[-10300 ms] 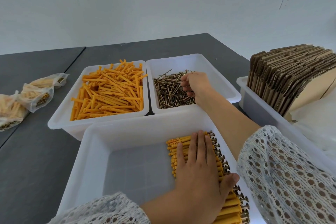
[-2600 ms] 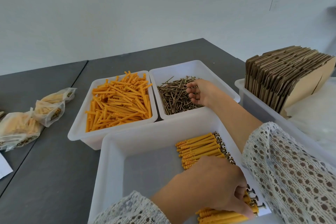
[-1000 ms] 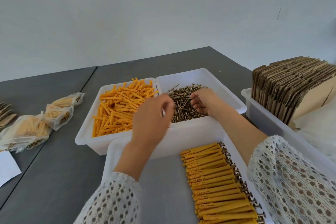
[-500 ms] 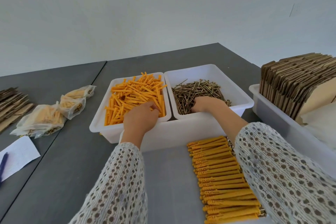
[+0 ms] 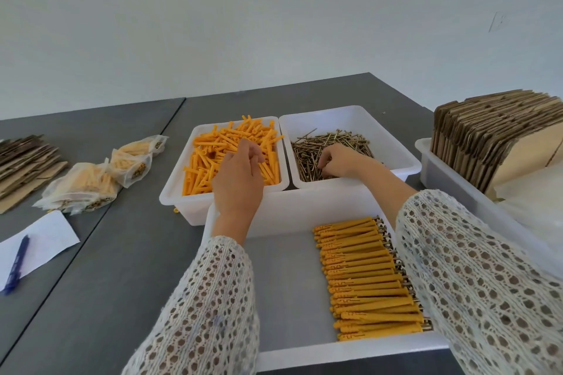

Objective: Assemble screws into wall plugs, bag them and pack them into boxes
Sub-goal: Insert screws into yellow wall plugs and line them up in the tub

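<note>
Hands reach past the near tray [image 5: 231, 329], where finished plug-and-screw pairs [image 5: 368, 280] lie in a row. Left hand [image 5: 237, 183] pinches among orange wall plugs [image 5: 207, 161] in the bin behind it; right hand [image 5: 341, 161] curls into loose screws [image 5: 320, 146] alongside, likely gathering one of each. Flattened boxes [image 5: 493, 134] wait farther right.

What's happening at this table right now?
A person is putting screws into wall plugs. The left hand reaches into the bin of orange plugs; the right hand digs into the bin of screws. A row of assembled plugs lies in the near tray.
</note>
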`<state>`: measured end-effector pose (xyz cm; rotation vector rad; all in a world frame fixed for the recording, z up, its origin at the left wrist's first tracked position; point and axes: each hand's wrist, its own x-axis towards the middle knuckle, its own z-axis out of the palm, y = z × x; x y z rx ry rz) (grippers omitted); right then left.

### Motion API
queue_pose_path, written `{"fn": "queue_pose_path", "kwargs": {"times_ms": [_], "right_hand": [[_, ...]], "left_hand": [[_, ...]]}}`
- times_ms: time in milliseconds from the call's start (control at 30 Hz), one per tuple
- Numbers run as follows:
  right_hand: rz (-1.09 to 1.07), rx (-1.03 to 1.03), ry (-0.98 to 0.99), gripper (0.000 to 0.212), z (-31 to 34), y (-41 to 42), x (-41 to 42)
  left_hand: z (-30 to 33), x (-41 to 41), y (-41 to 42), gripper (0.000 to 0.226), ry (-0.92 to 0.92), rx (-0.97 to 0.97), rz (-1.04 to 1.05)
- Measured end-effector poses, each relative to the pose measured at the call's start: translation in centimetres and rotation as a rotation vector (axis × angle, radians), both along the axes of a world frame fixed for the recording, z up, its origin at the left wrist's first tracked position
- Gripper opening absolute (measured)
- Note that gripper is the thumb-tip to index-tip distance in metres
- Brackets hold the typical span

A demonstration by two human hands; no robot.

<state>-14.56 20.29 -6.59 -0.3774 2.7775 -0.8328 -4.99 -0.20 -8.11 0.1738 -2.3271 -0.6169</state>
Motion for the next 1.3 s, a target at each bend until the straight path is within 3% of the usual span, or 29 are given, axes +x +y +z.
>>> {"fn": "queue_pose_path", "kwargs": {"times_ms": [133, 300, 533, 667, 833, 1033, 1300], "right_hand": [[0.136, 0.088, -0.115, 0.019, 0.5, -0.5, 0.3], [0.144, 0.163, -0.103, 0.015, 0.4, -1.1, 0.6], [0.022, -0.099, 0.018, 0.013, 0.3, -0.4, 1.0], [-0.179, -0.381, 0.049, 0.019, 0.7, -0.4, 1.1], [-0.355, -0.609, 0.08, 0.016, 0.5, -0.3, 1.8], [-0.447, -0.796, 0.128, 0.03, 0.5, 0.1, 2.3], [-0.434, -0.799, 0.197, 0.03, 0.3, 0.2, 2.3]], "left_hand": [[-0.4, -0.5, -0.5, 0.02, -0.07, -0.053, -0.02], [-0.5, -1.4, -1.2, 0.028, -0.28, -0.023, -0.104], [-0.3, -1.5, -1.2, 0.03, -0.305, 0.006, -0.126], [-0.2, -1.7, -1.3, 0.022, -0.33, 0.033, -0.171], [-0.2, -1.5, -1.0, 0.009, -0.243, 0.038, -0.173], [-0.2, -1.0, -0.8, 0.003, -0.098, 0.083, -0.138], [1.8, -1.1, 0.4, 0.006, 0.137, 0.562, -0.191]]}}
